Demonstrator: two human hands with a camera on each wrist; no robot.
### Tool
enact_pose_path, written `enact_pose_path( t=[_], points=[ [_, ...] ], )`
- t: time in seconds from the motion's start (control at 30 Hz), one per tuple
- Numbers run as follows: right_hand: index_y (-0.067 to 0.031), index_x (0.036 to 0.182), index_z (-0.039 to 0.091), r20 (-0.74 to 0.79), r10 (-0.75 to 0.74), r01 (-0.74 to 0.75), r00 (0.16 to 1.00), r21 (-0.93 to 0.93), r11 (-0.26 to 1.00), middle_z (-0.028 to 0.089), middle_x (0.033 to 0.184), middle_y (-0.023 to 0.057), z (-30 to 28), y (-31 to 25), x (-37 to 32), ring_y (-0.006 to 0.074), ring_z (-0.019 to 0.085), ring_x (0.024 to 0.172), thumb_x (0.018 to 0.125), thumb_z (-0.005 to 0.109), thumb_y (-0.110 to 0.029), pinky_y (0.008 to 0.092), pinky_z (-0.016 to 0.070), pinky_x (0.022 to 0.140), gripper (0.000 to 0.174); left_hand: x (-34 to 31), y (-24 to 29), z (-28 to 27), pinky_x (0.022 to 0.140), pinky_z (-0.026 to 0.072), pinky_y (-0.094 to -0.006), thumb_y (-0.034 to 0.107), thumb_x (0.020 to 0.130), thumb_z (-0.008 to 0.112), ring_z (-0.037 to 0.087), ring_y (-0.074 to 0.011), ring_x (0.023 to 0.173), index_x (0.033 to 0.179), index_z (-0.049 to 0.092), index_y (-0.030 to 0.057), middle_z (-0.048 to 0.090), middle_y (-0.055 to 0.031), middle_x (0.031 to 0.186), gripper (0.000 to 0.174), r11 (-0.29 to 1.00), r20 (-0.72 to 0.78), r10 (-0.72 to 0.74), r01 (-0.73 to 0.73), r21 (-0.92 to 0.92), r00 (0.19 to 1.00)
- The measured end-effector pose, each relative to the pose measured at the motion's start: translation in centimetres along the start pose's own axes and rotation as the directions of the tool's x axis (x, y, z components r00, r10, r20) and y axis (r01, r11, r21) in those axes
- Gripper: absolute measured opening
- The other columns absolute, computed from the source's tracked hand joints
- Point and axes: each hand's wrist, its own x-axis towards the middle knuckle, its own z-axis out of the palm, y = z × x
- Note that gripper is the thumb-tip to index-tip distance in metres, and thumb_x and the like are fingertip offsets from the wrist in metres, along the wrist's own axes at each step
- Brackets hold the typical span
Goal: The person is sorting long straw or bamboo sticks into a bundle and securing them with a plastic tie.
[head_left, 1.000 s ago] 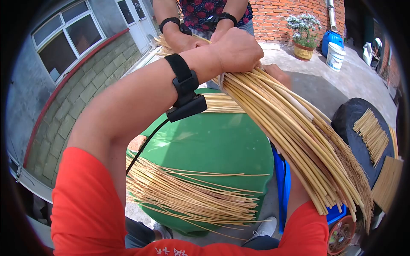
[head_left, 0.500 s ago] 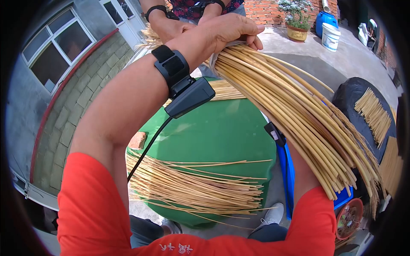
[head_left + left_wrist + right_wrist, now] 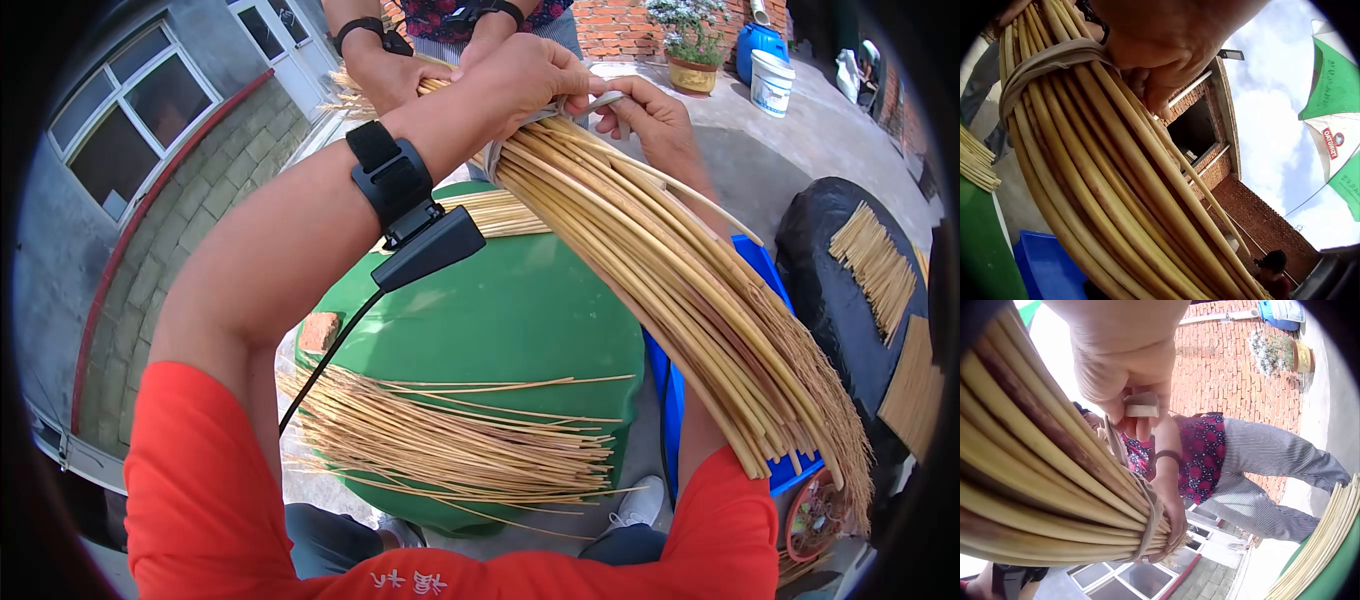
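A thick bundle of long straw-coloured stalks slants across the head view, a grey band wrapped round it near its upper end. On top of the bundle, my left hand has its fingers curled at the band. My right hand pinches the band's loose end between thumb and fingers, just right of the left hand. Across from me, another person's hands grip the bundle beyond the band.
More loose stalks lie on a green-covered table beside a brick piece. Short cut stalks rest on a dark round surface at right. A blue tray shows under the bundle.
My right hand, largely hidden behind the left earlier, has come out to the right, drawing the band's end. My left hand has turned from a fist-like hold to curled fingers at the band.
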Motion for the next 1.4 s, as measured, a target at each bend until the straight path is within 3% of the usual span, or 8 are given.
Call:
enact_pose_path(
  t=[0.57, 0.67, 0.73, 0.87, 1.07, 1.13, 1.23, 1.4],
  points=[
    [-0.0033, 0.101, 0.060, -0.078, 0.012, -0.007, 0.997, 0.060, 0.998, 0.061, 0.076, 0.0004, 1.2, 0.8, 0.2, 0.0055, 0.055, 0.068, 0.084, 0.056, -0.010, 0.0181, 0.0446, 0.058, 0.019, 2.9, 1.0, 0.3, 0.067, 0.0478, -0.0398, 0.022, 0.076, 0.057, 0.061, -0.0316, 0.072, 0.094, 0.062, 0.0046, 0.063, -0.0161, 0.080, 0.025, 0.641, -0.051, 0.245, -0.122, 0.758, 0.968],
    [-0.0033, 0.089, 0.064, -0.157, -0.010, -0.004, 0.988, -0.089, 0.996, 0.061, 0.072, 0.0005, 1.5, -0.8, -0.3, 0.0033, 0.054, 0.065, 0.081, 0.060, -0.012, 0.0171, 0.0436, 0.057, 0.012, 8.8, -0.4, -3.4, 0.075, 0.0458, -0.0251, 0.012, 0.086, 0.054, 0.058, -0.0169, 0.081, 0.114, 0.046, -0.0033, 0.059, -0.0065, 0.084, 0.033, 0.755, 0.948, 0.250, -0.573, -0.318, -0.197],
    [-0.0038, 0.086, 0.065, -0.202, -0.053, 0.008, 0.978, -0.218, 0.976, 0.061, 0.070, 0.0003, 1.5, -1.4, -0.7, 0.0024, 0.054, 0.064, 0.079, 0.063, -0.011, 0.0167, 0.0434, 0.057, 0.010, 6.4, -1.4, -3.7, 0.076, 0.0468, -0.0277, 0.018, 0.086, 0.054, 0.059, -0.0186, 0.084, 0.108, 0.051, -0.0040, 0.060, -0.0081, 0.086, 0.031, 0.895, 0.572, -0.166, -0.121, 0.429, 0.803],
    [-0.0040, 0.078, 0.064, -0.145, -0.141, 0.136, 0.979, -0.040, 0.990, 0.060, 0.066, -0.0004, 1.9, -1.1, -0.7, 0.0024, 0.053, 0.062, 0.076, 0.066, -0.008, 0.0167, 0.0436, 0.058, 0.005, 9.9, -1.8, -4.6, 0.072, 0.0482, -0.0278, 0.018, 0.086, 0.055, 0.059, -0.0176, 0.083, 0.100, 0.056, -0.0041, 0.061, -0.0093, 0.088, 0.026, 0.917, 0.994, 0.017, -0.397, 0.026, 0.104],
    [-0.0040, 0.083, 0.062, -0.155, -0.112, 0.133, 0.982, 0.132, 0.982, 0.062, 0.076, 0.0016, 2.4, -0.9, -0.6, 0.0044, 0.056, 0.071, 0.081, 0.059, -0.006, 0.0180, 0.0443, 0.062, 0.004, 6.1, -1.3, -2.8, 0.063, 0.0482, -0.0311, 0.017, 0.081, 0.060, 0.059, -0.0184, 0.079, 0.089, 0.060, -0.0020, 0.062, -0.0083, 0.088, 0.020, 0.975, 0.209, -0.216, 0.198, 0.105, 0.954],
    [-0.0050, 0.097, 0.059, -0.261, -0.091, 0.135, 0.961, 0.156, 0.978, 0.061, 0.084, 0.0026, 2.6, -0.1, 0.2, 0.0055, 0.054, 0.077, 0.087, 0.049, -0.005, 0.0206, 0.0448, 0.065, 0.014, 11.5, 0.7, -3.3, 0.060, 0.0474, -0.0335, 0.015, 0.072, 0.067, 0.060, -0.0227, 0.071, 0.082, 0.062, 0.0001, 0.062, -0.0112, 0.076, 0.019, 0.613, 0.866, 0.339, -0.613, -0.499, -0.367],
    [-0.0052, 0.102, 0.057, -0.074, 0.124, -0.093, 0.990, 0.328, 0.940, 0.060, 0.082, 0.0021, 3.5, 0.0, -0.2, 0.0057, 0.054, 0.074, 0.087, 0.047, -0.003, 0.0218, 0.0452, 0.065, 0.019, 1.2, 4.3, 0.7, 0.059, 0.0474, -0.0354, 0.014, 0.063, 0.069, 0.061, -0.0280, 0.066, 0.081, 0.062, 0.0022, 0.062, -0.0152, 0.070, 0.022, -0.091, 0.454, -0.046, -0.457, 0.885, 0.890],
    [-0.0034, 0.105, 0.057, -0.148, 0.166, -0.132, 0.975, 0.215, 0.968, 0.061, 0.087, 0.0045, 4.2, -0.4, 0.5, 0.0085, 0.057, 0.079, 0.087, 0.049, -0.004, 0.0254, 0.0476, 0.070, 0.020, -0.4, 4.4, 1.3, 0.057, 0.0460, -0.0399, 0.009, 0.067, 0.058, 0.060, -0.0305, 0.065, 0.079, 0.057, 0.0038, 0.059, -0.0148, 0.064, 0.013, -0.148, 0.518, 0.261, -0.496, 0.855, 0.815]
  ],
)
